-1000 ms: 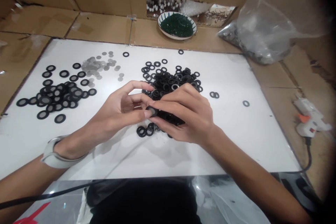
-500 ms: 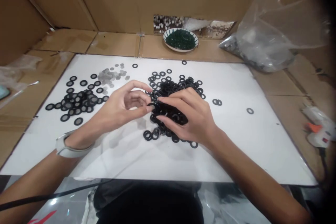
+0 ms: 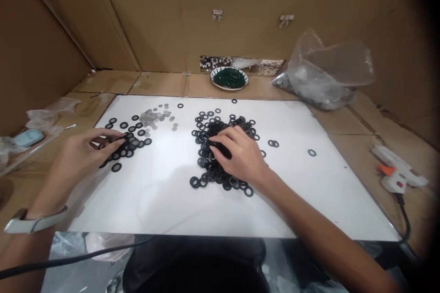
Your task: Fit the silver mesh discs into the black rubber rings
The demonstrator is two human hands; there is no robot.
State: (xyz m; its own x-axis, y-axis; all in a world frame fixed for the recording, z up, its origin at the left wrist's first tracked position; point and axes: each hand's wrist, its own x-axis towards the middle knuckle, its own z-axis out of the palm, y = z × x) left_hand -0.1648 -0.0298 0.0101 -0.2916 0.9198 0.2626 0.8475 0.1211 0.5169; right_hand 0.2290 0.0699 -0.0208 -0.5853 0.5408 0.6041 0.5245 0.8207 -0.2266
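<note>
My left hand point(image 3: 84, 151) is at the left pile of black rings with grey centres point(image 3: 129, 152). Its thumb and forefinger are pinched close about a black ring at the pile's upper part, though the fingertips partly cover it. Over the large pile of black rings point(image 3: 215, 171) in the middle, my right hand point(image 3: 240, 151) is curved palm-down. A small gap separates its thumb and forefinger at the pile's left side, and no ring shows clearly held there. Thin grey discs point(image 3: 151, 116) lie scattered behind the left pile.
A white board point(image 3: 165, 206) covers the work area. Behind it stand a plate of dark green bits point(image 3: 229, 78) and a clear plastic bag point(image 3: 319, 73). A glue gun point(image 3: 395, 178) with a cord lies at the right. Loose rings point(image 3: 311, 152) lie on the right side.
My left hand has moved left from the middle pile to the left pile, taking a black ring along. My right hand stays over the middle pile, thumb and forefinger closer together. The view has shifted.
</note>
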